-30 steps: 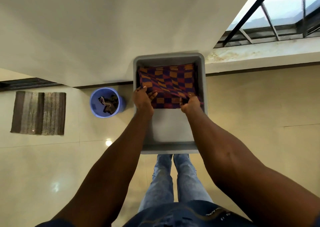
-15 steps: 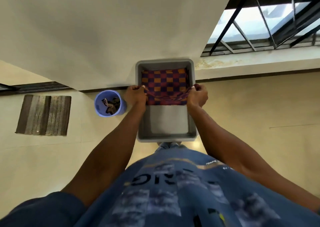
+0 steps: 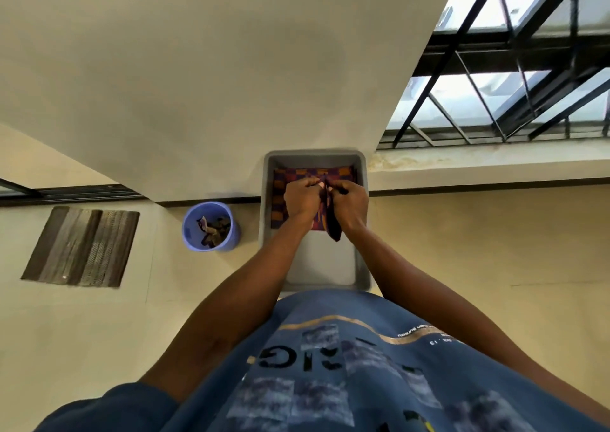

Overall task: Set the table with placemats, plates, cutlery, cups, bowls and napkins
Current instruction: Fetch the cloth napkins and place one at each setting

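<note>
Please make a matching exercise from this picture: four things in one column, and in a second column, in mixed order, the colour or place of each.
Things:
1. bin
2. bucket
3. checked cloth
4. mat

Descriptions:
A. blue, on the floor left of the bin
B. brown striped, at the far left on the floor
C. grey, in front of the person
D. purple and orange, held by both hands over the bin

Pairs: 1-C, 2-A, 3-D, 4-B

Both hands brought together, fingers curled

The left hand (image 3: 302, 198) and right hand (image 3: 350, 202) are held knuckle to knuckle, arms stretched forward and converging. Cloth (image 3: 331, 223) is pinched between the curled fingers of each, a fold hanging below the grip.
</note>
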Available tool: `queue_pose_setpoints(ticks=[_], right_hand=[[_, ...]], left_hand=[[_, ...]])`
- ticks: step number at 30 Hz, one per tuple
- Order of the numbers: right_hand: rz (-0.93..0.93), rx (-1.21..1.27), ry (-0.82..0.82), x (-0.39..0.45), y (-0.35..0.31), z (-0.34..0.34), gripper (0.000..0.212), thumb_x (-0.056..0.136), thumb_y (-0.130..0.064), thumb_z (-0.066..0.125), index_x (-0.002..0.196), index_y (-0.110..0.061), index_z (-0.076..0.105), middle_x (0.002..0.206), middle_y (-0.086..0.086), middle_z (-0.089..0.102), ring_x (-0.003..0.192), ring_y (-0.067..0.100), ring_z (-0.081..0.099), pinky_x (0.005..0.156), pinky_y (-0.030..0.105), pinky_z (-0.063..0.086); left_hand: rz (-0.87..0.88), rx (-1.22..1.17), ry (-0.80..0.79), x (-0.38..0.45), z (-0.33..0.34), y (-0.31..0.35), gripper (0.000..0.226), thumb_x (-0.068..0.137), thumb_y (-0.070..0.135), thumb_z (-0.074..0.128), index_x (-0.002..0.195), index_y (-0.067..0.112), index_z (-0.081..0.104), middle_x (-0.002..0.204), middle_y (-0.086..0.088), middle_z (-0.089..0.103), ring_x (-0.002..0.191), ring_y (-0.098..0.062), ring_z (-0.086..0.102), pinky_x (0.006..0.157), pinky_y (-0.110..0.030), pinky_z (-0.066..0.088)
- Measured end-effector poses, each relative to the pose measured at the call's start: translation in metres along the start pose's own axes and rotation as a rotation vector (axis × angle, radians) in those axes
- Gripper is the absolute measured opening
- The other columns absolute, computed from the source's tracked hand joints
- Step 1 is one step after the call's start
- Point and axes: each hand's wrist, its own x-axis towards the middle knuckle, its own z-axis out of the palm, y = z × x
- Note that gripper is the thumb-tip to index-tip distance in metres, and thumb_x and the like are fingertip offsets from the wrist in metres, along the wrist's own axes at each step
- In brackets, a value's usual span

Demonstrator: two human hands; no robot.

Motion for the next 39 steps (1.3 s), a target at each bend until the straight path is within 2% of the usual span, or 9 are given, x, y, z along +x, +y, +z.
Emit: queue_pose_setpoints(ticks=[10, 15, 20, 24, 27, 29, 31, 36, 39], right_hand=[[-0.044, 0.078, -0.057, 0.006, -0.018, -0.006, 0.015, 0.094, -0.014, 0.06, 0.095, -0.013, 0.075, 0.086, -0.005, 0.07, 0.081, 0.011, 0.067, 0.077, 0.025, 0.055], [-0.037, 0.079, -0.048, 0.006, -0.021, -0.007, 0.016, 0.095, -0.018, 0.061, 0.086, -0.013, 0.073, 0.077, -0.005, 0.068, 0.068, 0.003, 0.063, 0.062, 0.011, 0.047], [-0.038, 0.113, -0.131, 0.007, -0.024, -0.01, 0.021, 0.096, -0.015, 0.055, 0.087, -0.008, 0.073, 0.079, 0.005, 0.071, 0.07, 0.014, 0.067, 0.066, 0.027, 0.055], [0.022, 0.172, -0.233, 0.011, -0.033, -0.012, 0.025, 0.089, -0.014, 0.051, 0.081, -0.011, 0.074, 0.08, 0.01, 0.073, 0.079, 0.031, 0.068, 0.078, 0.049, 0.054], [0.034, 0.14, -0.312, 0.012, -0.038, -0.022, 0.024, 0.095, -0.032, 0.055, 0.102, -0.015, 0.072, 0.094, 0.004, 0.071, 0.092, 0.026, 0.067, 0.086, 0.045, 0.053], [-0.013, -0.041, -0.419, 0.01, -0.029, -0.025, 0.06, 0.082, -0.051, 0.069, 0.129, -0.016, 0.055, 0.115, -0.002, 0.062, 0.104, 0.019, 0.061, 0.088, 0.036, 0.052], [-0.042, -0.179, -0.408, 0.01, -0.014, -0.021, 0.086, 0.065, -0.054, 0.079, 0.137, -0.019, 0.046, 0.127, -0.002, 0.054, 0.112, 0.016, 0.056, 0.091, 0.037, 0.051], [-0.084, -0.102, -0.181, 0.015, -0.022, -0.02, 0.012, 0.088, -0.02, 0.068, 0.094, -0.01, 0.063, 0.082, -0.001, 0.065, 0.071, 0.011, 0.062, 0.061, 0.025, 0.048], [-0.128, -0.069, -0.087, 0.023, -0.038, -0.025, 0.011, 0.091, -0.019, 0.064, 0.09, -0.011, 0.057, 0.075, -0.006, 0.059, 0.064, 0.005, 0.055, 0.055, 0.017, 0.041]], left_hand=[[-0.02, -0.14, -0.07, 0.009, -0.003, 0.016, 0.01, 0.083, 0.011, 0.074, 0.091, 0.016, 0.078, 0.084, -0.005, 0.076, 0.082, -0.02, 0.074, 0.083, -0.04, 0.06], [-0.022, -0.152, -0.08, 0.012, -0.004, 0.019, 0.013, 0.083, 0.01, 0.072, 0.081, 0.021, 0.077, 0.082, -0.005, 0.076, 0.083, -0.021, 0.074, 0.083, -0.041, 0.06], [-0.08, -0.223, -0.109, 0.006, -0.007, 0.031, 0.012, 0.083, 0.019, 0.077, 0.078, 0.01, 0.072, 0.083, -0.012, 0.075, 0.079, -0.024, 0.074, 0.073, -0.034, 0.061], [-0.181, -0.289, -0.074, 0.015, -0.015, 0.041, 0.008, 0.085, 0.004, 0.072, 0.08, 0.004, 0.066, 0.092, -0.02, 0.072, 0.083, -0.031, 0.073, 0.065, -0.034, 0.061], [-0.239, -0.305, 0.024, 0.022, -0.024, 0.052, 0.01, 0.091, -0.002, 0.058, 0.083, 0.001, 0.063, 0.084, -0.02, 0.069, 0.062, -0.024, 0.067, 0.051, -0.027, 0.057], [-0.279, -0.295, 0.028, 0.029, -0.032, 0.06, 0.014, 0.09, 0.0, 0.055, 0.078, 0.002, 0.06, 0.078, -0.017, 0.067, 0.06, -0.024, 0.065, 0.053, -0.028, 0.058], [-0.298, -0.299, 0.031, 0.038, -0.036, 0.066, 0.01, 0.084, -0.004, 0.058, 0.075, 0.001, 0.059, 0.08, -0.02, 0.069, 0.066, -0.029, 0.07, 0.068, -0.039, 0.062], [-0.289, -0.334, 0.07, 0.047, -0.056, 0.085, 0.009, 0.089, -0.006, 0.056, 0.081, -0.009, 0.061, 0.062, -0.017, 0.065, 0.042, -0.018, 0.064, 0.063, -0.036, 0.061], [-0.218, -0.278, 0.021, 0.054, -0.073, 0.091, 0.011, 0.089, -0.003, 0.058, 0.099, -0.005, 0.061, 0.083, -0.017, 0.066, 0.047, -0.018, 0.067, 0.065, -0.035, 0.062]])
